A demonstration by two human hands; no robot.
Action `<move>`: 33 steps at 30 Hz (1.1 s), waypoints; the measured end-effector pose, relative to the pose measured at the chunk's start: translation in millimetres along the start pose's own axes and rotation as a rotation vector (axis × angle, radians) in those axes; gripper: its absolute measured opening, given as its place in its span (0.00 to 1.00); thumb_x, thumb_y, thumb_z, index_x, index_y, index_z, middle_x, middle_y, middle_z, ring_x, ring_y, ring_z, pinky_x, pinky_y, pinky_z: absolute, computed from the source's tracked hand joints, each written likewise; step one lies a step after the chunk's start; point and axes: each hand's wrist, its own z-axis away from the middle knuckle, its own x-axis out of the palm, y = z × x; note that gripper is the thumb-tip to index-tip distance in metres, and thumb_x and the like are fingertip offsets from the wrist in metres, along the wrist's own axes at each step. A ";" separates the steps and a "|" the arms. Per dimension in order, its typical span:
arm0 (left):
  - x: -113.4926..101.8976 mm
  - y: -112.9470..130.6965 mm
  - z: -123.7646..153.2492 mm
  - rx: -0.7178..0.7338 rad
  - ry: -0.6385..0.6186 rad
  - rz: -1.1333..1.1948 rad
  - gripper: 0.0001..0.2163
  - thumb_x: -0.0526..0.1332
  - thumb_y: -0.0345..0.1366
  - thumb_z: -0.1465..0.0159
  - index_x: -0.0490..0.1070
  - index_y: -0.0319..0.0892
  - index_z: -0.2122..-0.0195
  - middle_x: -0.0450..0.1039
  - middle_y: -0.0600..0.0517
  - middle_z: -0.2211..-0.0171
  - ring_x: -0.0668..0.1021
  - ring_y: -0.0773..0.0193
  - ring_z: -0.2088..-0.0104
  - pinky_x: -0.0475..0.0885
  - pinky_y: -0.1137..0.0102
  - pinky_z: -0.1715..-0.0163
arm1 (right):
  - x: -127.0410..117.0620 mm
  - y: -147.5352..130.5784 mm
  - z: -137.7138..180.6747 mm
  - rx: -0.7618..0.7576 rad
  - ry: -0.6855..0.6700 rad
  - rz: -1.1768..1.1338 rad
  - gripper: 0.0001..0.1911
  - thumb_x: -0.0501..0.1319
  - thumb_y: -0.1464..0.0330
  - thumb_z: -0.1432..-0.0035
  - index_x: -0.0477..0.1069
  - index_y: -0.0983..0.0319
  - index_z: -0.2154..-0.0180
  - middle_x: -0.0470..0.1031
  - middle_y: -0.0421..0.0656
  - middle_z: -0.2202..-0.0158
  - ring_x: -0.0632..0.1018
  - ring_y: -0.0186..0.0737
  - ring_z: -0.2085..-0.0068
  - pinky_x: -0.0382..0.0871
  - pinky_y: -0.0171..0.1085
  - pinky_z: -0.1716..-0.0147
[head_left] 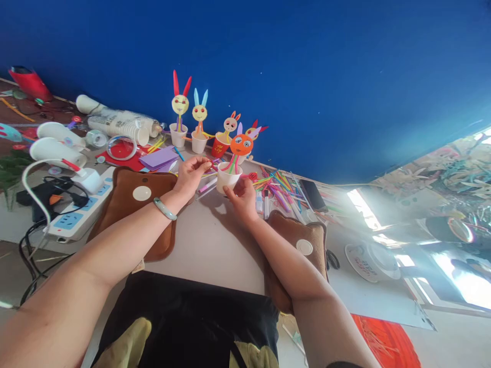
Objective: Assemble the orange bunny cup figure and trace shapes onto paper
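Note:
In front of me, my right hand (pixel 243 197) is closed around the lower right side of a white paper cup (pixel 229 179). Rising from this cup is a bunny figure with an orange round face (pixel 241 145), lilac ears and pink and green pipe cleaner stalks. The fingertips of my left hand (pixel 195 173) pinch a thin pink pipe cleaner (pixel 214 166) at the cup's left side; its end is hidden by the fingers. Behind stand more bunny figures in cups, among them one with red ears (pixel 180 104) and one with blue ears (pixel 200 112).
Brown hot water bags lie left (pixel 153 225) and right (pixel 295 240) of my arms. A power strip (pixel 72 217) with cables sits at far left. Coloured pipe cleaners (pixel 282 194), markers and a phone (pixel 312 195) lie right; stacked paper cups (pixel 118 125) stand back left by a blue wall.

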 end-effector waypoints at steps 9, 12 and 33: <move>-1.2 -2.2 0.3 -0.005 -0.014 0.016 0.09 0.73 0.38 0.49 0.77 0.40 0.70 0.77 0.54 0.72 0.77 0.68 0.69 0.73 0.71 0.63 | 0.1 0.4 -0.2 0.005 0.002 0.016 0.27 0.74 0.53 0.53 0.67 0.58 0.57 0.78 0.46 0.55 0.80 0.46 0.54 0.77 0.45 0.55; -0.9 -1.7 0.3 -0.017 -0.004 0.017 0.10 0.73 0.38 0.50 0.77 0.40 0.70 0.77 0.54 0.72 0.78 0.68 0.69 0.73 0.71 0.63 | 0.1 -0.1 -0.3 0.005 0.004 0.026 0.27 0.73 0.53 0.53 0.67 0.58 0.57 0.78 0.46 0.56 0.80 0.46 0.55 0.77 0.45 0.55; 3.7 5.8 9.7 -0.242 -0.163 0.160 0.21 0.71 0.32 0.53 0.74 0.42 0.55 0.80 0.52 0.64 0.81 0.62 0.64 0.76 0.65 0.59 | -3.0 -11.2 -4.5 -0.042 0.038 0.022 0.27 0.73 0.50 0.54 0.65 0.58 0.62 0.79 0.46 0.58 0.80 0.45 0.55 0.77 0.45 0.53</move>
